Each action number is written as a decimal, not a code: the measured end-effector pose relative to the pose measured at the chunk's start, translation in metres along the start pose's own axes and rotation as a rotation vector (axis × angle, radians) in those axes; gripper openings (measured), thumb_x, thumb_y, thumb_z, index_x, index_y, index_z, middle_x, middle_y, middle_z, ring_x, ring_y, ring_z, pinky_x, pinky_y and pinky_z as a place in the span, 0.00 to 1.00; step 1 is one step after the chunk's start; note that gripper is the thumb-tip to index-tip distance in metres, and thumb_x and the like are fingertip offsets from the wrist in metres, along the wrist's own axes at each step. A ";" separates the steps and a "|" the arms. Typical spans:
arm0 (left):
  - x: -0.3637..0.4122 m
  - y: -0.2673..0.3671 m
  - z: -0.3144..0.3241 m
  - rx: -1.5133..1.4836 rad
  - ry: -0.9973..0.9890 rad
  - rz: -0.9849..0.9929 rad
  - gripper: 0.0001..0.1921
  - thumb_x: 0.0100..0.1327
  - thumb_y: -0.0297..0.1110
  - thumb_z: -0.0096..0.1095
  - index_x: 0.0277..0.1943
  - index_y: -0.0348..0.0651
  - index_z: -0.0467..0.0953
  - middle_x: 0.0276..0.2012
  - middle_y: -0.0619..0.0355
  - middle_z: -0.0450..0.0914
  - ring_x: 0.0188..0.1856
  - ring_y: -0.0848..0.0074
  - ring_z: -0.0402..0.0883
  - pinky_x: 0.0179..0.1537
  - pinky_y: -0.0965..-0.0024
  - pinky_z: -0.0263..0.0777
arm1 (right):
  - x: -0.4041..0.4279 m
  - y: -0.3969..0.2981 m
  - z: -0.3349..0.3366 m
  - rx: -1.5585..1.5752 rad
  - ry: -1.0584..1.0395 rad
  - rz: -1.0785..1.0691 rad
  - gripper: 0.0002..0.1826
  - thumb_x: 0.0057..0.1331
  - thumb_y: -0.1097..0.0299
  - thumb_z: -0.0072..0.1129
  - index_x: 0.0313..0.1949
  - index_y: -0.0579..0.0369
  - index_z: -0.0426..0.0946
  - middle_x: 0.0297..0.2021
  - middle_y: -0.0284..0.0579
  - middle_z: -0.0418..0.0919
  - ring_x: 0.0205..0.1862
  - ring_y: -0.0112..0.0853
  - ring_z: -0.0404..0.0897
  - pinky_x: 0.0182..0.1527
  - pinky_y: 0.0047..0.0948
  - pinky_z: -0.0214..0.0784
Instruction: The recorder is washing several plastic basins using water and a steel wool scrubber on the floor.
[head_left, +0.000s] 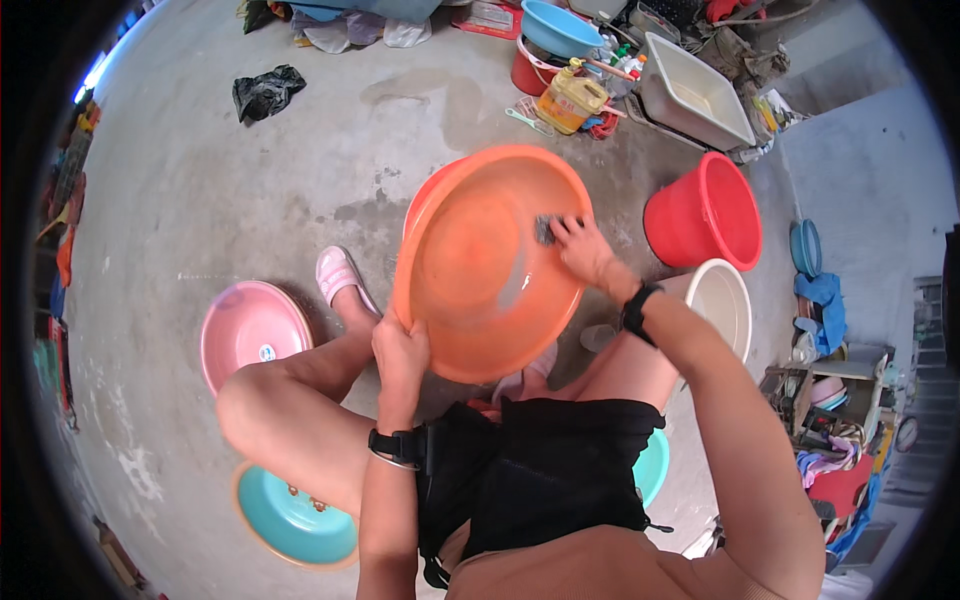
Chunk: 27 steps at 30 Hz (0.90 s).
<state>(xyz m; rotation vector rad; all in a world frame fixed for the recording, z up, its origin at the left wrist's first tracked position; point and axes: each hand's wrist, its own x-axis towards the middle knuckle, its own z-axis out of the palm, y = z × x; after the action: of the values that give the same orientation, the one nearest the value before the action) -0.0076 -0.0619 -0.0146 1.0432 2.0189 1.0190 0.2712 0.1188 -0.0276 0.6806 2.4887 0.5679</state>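
A large orange plastic basin (472, 247) is held tilted in front of me, its inside facing up towards me. My left hand (400, 351) grips the rim at its lower left, thumb on the inner side. In the fingers of my right hand (581, 244) is a dark grey scouring pad (545, 229), pressed to the inner wall at the right. A wet, greyish streak runs down the wall below the pad. Behind the orange basin, part of a red rim (429, 187) shows; the rest of that thing is hidden.
A pink basin (251, 330) and a turquoise basin (292, 517) lie on the left. On the right stand a red bucket (679, 217) and a white bucket (718, 304). A yellow detergent jug (571, 101), a blue basin (559, 28) and a white tub (694, 90) sit farther off.
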 end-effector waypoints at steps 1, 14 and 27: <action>0.001 0.004 0.002 -0.007 0.000 0.019 0.20 0.52 0.24 0.52 0.51 0.34 0.71 0.34 0.34 0.77 0.40 0.46 0.77 0.41 0.55 0.71 | -0.013 -0.018 0.028 0.099 0.072 0.085 0.13 0.55 0.65 0.50 0.37 0.50 0.82 0.53 0.42 0.66 0.55 0.38 0.62 0.53 0.46 0.54; 0.013 -0.014 0.002 0.034 0.054 -0.001 0.24 0.53 0.29 0.56 0.55 0.38 0.67 0.37 0.38 0.79 0.39 0.52 0.80 0.40 0.60 0.73 | -0.025 -0.152 -0.028 1.354 0.080 -0.039 0.24 0.48 0.77 0.54 0.47 0.48 0.77 0.55 0.45 0.70 0.54 0.44 0.69 0.56 0.38 0.62; -0.010 -0.057 0.024 -0.532 -0.307 -0.561 0.13 0.57 0.25 0.58 0.46 0.35 0.71 0.35 0.55 0.79 0.32 0.75 0.80 0.30 0.75 0.75 | -0.004 -0.175 -0.029 1.392 0.122 0.073 0.26 0.45 0.85 0.44 0.43 0.53 0.79 0.54 0.52 0.70 0.50 0.51 0.71 0.52 0.41 0.65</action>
<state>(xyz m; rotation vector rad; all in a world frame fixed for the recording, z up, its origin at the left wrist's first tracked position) -0.0044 -0.0843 -0.0733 0.2962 1.5272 0.9374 0.1962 -0.0286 -0.0916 1.1786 2.6800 -1.2899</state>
